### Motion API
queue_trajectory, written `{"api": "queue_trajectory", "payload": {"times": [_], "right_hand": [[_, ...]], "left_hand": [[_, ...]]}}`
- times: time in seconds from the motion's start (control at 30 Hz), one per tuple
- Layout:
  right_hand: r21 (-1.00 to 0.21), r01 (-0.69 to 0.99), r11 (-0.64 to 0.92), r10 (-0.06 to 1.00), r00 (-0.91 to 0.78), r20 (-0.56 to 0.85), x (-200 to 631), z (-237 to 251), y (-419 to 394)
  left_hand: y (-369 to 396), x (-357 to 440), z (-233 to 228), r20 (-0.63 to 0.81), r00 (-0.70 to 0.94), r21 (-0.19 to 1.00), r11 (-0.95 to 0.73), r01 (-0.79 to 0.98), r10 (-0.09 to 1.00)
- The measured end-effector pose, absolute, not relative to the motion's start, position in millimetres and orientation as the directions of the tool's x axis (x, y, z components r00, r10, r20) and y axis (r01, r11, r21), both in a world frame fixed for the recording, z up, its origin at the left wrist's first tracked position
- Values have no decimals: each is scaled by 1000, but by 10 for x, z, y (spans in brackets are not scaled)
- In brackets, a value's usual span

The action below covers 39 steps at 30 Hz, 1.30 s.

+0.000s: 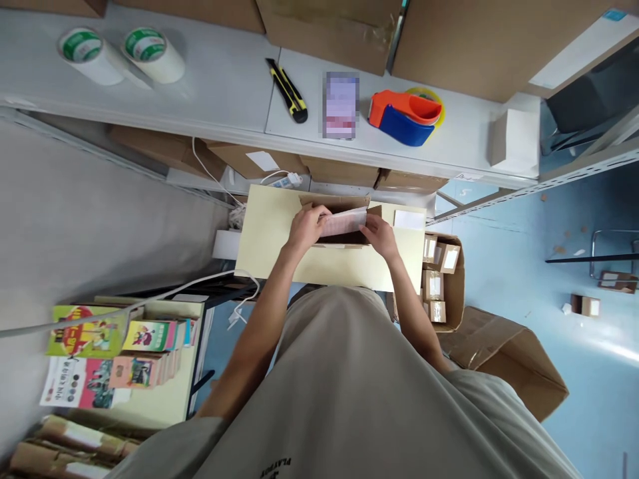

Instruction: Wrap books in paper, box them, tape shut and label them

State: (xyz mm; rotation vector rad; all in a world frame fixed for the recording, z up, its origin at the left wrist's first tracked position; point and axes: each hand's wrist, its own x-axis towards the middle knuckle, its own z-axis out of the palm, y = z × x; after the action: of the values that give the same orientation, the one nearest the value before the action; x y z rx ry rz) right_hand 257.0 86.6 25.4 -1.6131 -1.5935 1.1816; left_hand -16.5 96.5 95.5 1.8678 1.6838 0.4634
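A small open cardboard box (pixel 344 245) rests on the pale yellow table (pixel 267 233) in front of me, its flaps raised. In its mouth lies a pinkish-white packet (pixel 344 223) in translucent wrapping that looks like bubble wrap. My left hand (pixel 308 227) is closed on the packet's left end, with the thumb and fingers bent over its edge. At the opposite end, my right hand (pixel 378 233) pinches the packet's right edge, beside a side flap. The packet's underside and the inside of the box are mostly hidden.
On the grey shelf ahead are tape rolls (pixel 154 56), a yellow-black utility knife (pixel 288 92), a blurred-out phone-shaped object (pixel 340 106) and an orange-blue tape dispenser (pixel 404 118). A large carton (pixel 458 286) of small boxes stands right. Books (pixel 144 342) lie at left.
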Motion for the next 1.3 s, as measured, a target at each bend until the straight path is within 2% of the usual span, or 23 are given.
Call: {"api": "queue_trajectory", "payload": {"times": [0.17, 0.27, 0.47, 0.7, 0.8, 0.9, 1.03, 1.3], "right_hand": [[-817, 551, -172, 969, -56, -242, 2510, 373, 794], [-800, 575, -173, 974, -22, -226, 2493, 387, 759], [-740, 657, -145, 982, 1, -191, 2472, 423, 730], [-718, 689, -99, 985, -35, -170, 2411, 421, 626], [-696, 705, -137, 982, 6, -187, 2389, 399, 595], [-724, 669, -165, 984, 60, -169, 2387, 391, 589], [-777, 603, -181, 982, 65, -178, 2404, 400, 594], [-763, 619, -185, 980, 59, -190, 2385, 371, 572]], "left_hand": [[943, -89, 1009, -176, 228, 639, -65, 767, 957], [967, -20, 986, -198, 276, 648, -86, 757, 940], [903, 35, 830, -252, 273, 616, -64, 785, 928], [751, -174, 929, -150, 242, 697, -71, 713, 959], [774, -177, 956, -101, 237, 756, -81, 649, 966], [820, -122, 888, -123, 235, 796, -46, 604, 964], [816, -139, 792, -196, 218, 747, 2, 665, 956], [758, -540, 983, -116, 204, 635, -85, 767, 972]]}}
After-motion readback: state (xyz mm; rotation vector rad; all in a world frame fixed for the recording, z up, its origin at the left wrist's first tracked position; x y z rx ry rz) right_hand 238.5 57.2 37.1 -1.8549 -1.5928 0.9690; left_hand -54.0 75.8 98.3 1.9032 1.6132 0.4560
